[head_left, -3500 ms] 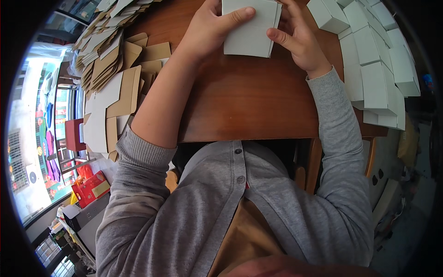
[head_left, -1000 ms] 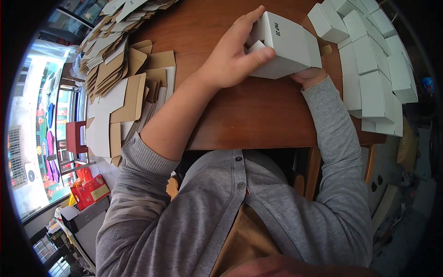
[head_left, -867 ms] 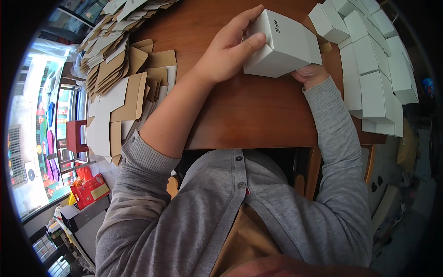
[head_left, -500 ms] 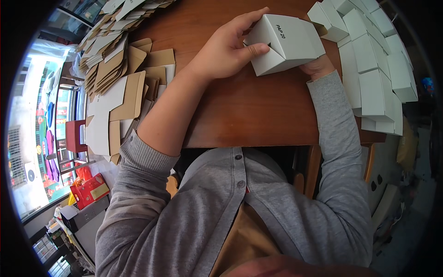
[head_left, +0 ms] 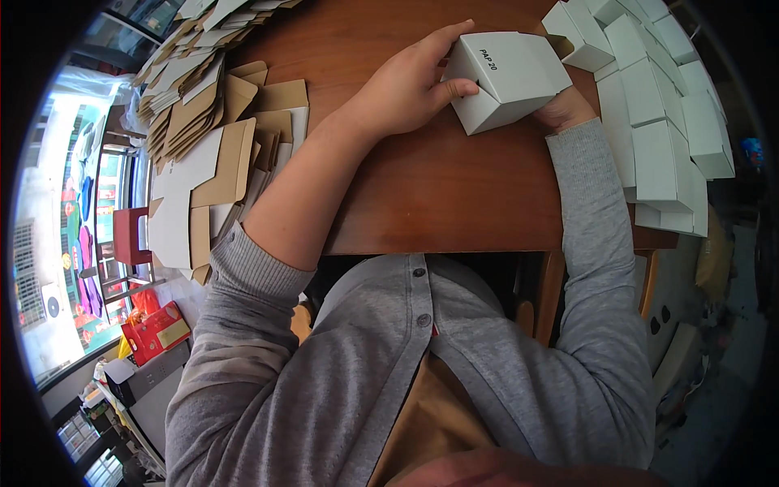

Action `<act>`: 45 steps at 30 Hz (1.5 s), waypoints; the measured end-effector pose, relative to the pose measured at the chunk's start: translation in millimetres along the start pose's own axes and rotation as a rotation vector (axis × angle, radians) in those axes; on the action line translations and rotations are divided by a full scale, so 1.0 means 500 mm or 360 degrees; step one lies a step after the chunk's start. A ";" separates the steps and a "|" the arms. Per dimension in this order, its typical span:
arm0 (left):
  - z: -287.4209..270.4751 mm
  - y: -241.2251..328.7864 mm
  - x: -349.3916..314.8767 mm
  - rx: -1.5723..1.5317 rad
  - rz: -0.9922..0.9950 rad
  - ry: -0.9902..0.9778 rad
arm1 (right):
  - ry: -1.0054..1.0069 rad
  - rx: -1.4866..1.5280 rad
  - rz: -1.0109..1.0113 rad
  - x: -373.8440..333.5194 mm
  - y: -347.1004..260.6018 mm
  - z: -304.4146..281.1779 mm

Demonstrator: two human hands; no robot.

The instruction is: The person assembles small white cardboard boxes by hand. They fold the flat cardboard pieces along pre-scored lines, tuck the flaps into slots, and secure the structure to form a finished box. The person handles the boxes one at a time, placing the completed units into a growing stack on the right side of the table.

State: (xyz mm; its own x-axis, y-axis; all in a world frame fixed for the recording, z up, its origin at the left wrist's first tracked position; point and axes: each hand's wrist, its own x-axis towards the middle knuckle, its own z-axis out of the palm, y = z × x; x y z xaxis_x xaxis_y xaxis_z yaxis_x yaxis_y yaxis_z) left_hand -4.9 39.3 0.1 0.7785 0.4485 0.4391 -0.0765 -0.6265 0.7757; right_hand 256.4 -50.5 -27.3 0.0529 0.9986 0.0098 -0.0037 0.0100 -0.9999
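Note:
A white cardboard box [head_left: 519, 77], folded into shape, is held between my hands above the far part of the table. My left hand [head_left: 418, 85] grips its left end, the thumb pressed at the edge of the end flap and the fingers reaching round behind. Under the right end of the box, my right hand [head_left: 565, 111] supports it; most of its fingers are hidden by the box. Small dark print shows on the box's upper face.
Flat, unfolded white-and-brown cartons [head_left: 207, 162] lie in overlapping piles along the table's left side. Formed white boxes [head_left: 657, 154] stand stacked on the right, close to my right forearm. The brown wooden table [head_left: 438, 211] ends just before my body.
The box has shifted slightly right and tilted a little, with both hands moving along with it. More of my right hand shows beneath it now.

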 end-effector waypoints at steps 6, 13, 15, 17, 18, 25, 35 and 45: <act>-0.002 -0.005 0.003 -0.0098 -0.0055 -0.0080 | -0.0067 0.0029 0.0006 0.006 0.004 0.012; -0.006 -0.011 0.002 -0.0118 -0.0021 -0.0223 | -0.0108 0.0128 0.0033 -0.002 0.008 0.002; -0.001 -0.005 0.000 -0.0131 0.0010 -0.0238 | -0.0121 0.0163 0.0041 -0.003 0.009 -0.003; 0.005 0.003 -0.005 -0.0017 0.0036 -0.0186 | -0.0141 0.0213 0.0048 -0.004 0.013 -0.007; 0.006 0.006 -0.007 0.0042 0.0049 -0.0158 | -0.0148 0.0243 0.0052 -0.003 0.014 -0.007; 0.008 -0.002 -0.003 0.0079 0.0042 -0.0042 | -0.0218 0.0407 0.0064 0.006 0.024 -0.014; 0.000 -0.025 0.001 -0.0237 -0.0014 -0.0280 | -0.0365 0.0612 0.0071 0.015 0.038 -0.024; 0.015 -0.012 -0.005 0.0054 -0.0049 -0.0239 | -0.0090 0.0096 0.0148 -0.001 0.023 -0.021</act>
State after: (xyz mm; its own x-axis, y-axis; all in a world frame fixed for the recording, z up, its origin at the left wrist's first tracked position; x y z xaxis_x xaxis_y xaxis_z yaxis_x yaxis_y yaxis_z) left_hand -1.5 37.0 -8.8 0.8646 0.3693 0.3406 -0.0321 -0.6361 0.7709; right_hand 266.9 -51.5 -38.9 -0.0069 0.9967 -0.0809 -0.0659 -0.0812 -0.9945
